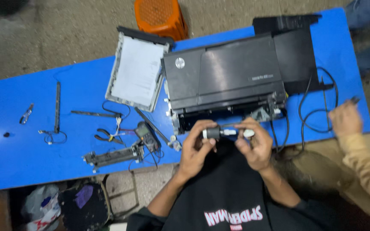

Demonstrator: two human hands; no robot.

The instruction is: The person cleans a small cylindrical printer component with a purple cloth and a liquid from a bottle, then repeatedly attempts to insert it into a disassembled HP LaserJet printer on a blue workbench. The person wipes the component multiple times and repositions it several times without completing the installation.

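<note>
My left hand [197, 147] and my right hand [255, 145] hold a short roller shaft [224, 132] between them, just in front of the near edge of a blue table [31, 141]. The left fingers grip its dark rubber end, the right fingers pinch the white end. A black printer [225, 77] lies on the table right behind my hands, its front side opened up.
A grey and white scanner lid [135, 70] lies left of the printer. Pliers [108, 137], a multimeter [147, 133], a metal strip part [112, 156], rods and wires lie on the left. Another person's hand [345, 117] touches black cables [317, 102] at the right. An orange stool [161, 17] stands behind.
</note>
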